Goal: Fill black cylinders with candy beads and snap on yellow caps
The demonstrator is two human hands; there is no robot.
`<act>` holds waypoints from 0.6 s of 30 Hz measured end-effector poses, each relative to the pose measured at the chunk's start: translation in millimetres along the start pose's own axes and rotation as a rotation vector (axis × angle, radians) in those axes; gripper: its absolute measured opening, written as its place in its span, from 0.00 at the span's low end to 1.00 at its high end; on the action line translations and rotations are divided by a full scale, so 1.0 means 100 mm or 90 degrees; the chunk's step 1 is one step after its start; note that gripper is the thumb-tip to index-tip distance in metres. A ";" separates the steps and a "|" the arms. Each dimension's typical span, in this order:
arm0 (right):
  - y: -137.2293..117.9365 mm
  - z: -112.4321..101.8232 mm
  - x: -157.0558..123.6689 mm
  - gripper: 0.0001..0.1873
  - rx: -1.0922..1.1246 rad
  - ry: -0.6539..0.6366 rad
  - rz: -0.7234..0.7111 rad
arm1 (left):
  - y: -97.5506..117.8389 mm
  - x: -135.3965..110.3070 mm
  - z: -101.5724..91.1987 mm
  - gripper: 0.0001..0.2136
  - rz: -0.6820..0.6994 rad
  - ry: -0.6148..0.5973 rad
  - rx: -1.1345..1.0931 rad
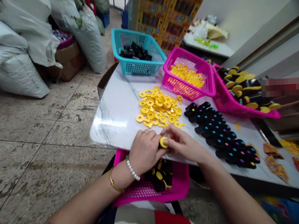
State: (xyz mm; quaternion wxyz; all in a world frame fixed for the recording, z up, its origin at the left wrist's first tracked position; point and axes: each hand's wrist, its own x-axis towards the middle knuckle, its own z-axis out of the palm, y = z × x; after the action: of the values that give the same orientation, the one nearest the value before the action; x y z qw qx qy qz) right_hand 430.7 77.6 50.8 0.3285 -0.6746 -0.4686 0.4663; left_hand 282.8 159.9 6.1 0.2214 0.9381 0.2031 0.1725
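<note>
My left hand (146, 147) is closed around a black piece with a round yellow cap (163, 142), just over the table's front edge. The fingers of my right hand (179, 142) press on the yellow cap from the other side; most of the black body is hidden by my hands. Right beyond my hands lies a heap of yellow ring-shaped pieces (159, 106) on the white table. Below them, a pink basket (180, 184) on my lap holds several black pieces with yellow caps (159, 175).
Rows of black pieces with coloured dots (216, 128) stand at right. At the back are a turquoise basket (141, 69) of black parts, a pink basket (178, 86) of yellow parts and another pink basket (240, 108) of capped pieces. White sacks (89, 41) stand on the floor at left.
</note>
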 end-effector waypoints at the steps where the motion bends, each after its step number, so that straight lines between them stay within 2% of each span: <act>1: 0.00 0.07 -0.08 0.15 -0.056 0.044 -0.028 | 0.01 -0.02 -0.01 0.13 0.001 -0.006 0.000; 4: 0.10 0.34 -0.35 0.13 -0.248 0.156 -0.073 | 0.00 -0.13 -0.14 0.14 0.068 -0.066 -0.023; 7: 0.26 0.64 -0.56 0.07 -0.338 0.182 -0.113 | -0.12 -0.24 -0.37 0.16 0.140 -0.129 -0.054; 9: 0.34 0.79 -0.65 0.06 -0.357 0.155 -0.106 | -0.26 -0.23 -0.52 0.15 0.107 -0.075 -0.049; 11: 0.39 0.86 -0.67 0.09 -0.362 0.121 -0.084 | -0.42 -0.13 -0.59 0.14 0.049 0.019 -0.006; 14: 0.39 0.78 -0.63 0.15 -0.348 0.119 -0.100 | -0.63 0.06 -0.55 0.10 0.001 0.070 0.077; 18: 0.31 0.44 -0.61 0.11 -0.299 0.254 -0.179 | -0.74 0.14 -0.42 0.04 -0.016 0.099 0.106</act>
State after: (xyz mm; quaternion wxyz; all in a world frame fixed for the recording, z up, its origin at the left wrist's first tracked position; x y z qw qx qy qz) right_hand 392.2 10.3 27.6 0.3107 -0.7386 -0.5780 0.1543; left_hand 254.8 241.6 9.1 0.1287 0.9344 0.2449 0.2244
